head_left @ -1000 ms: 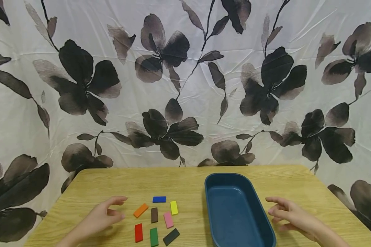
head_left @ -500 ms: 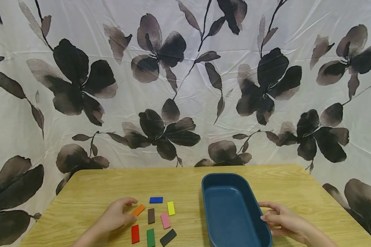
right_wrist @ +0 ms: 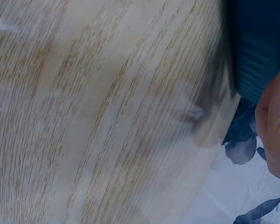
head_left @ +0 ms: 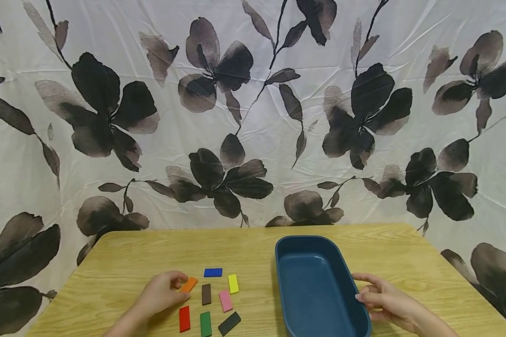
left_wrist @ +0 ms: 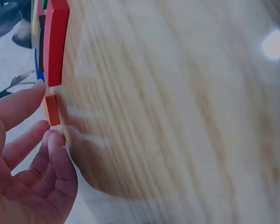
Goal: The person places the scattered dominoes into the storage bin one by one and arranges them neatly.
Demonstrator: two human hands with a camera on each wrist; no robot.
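My left hand (head_left: 162,292) pinches the orange block (head_left: 189,284) at the left of a loose group, its thumb and index finger at either side. In the left wrist view, the orange block (left_wrist: 51,110) sits between the thumb and the fingertips, just past the red block (left_wrist: 56,44). On the right, my right hand (head_left: 385,302) holds the near-right side of a deep dark blue tray (head_left: 349,269), thumb over the rim and the other fingers along the outer wall. The right wrist view shows only part of that hand (right_wrist: 276,123) against the tray's wall (right_wrist: 254,56).
Several flat blocks lie on the wood-grain table (head_left: 152,248): blue (head_left: 212,272), yellow (head_left: 233,283), brown (head_left: 206,294), pink (head_left: 225,301), red (head_left: 184,319), green (head_left: 205,324) and black (head_left: 229,324). Behind the table hangs a white floral cloth (head_left: 278,140).
My left hand has moved right to the orange block and its fingers have drawn in around it. My right hand has moved left onto the tray's side. The tray has barely moved.
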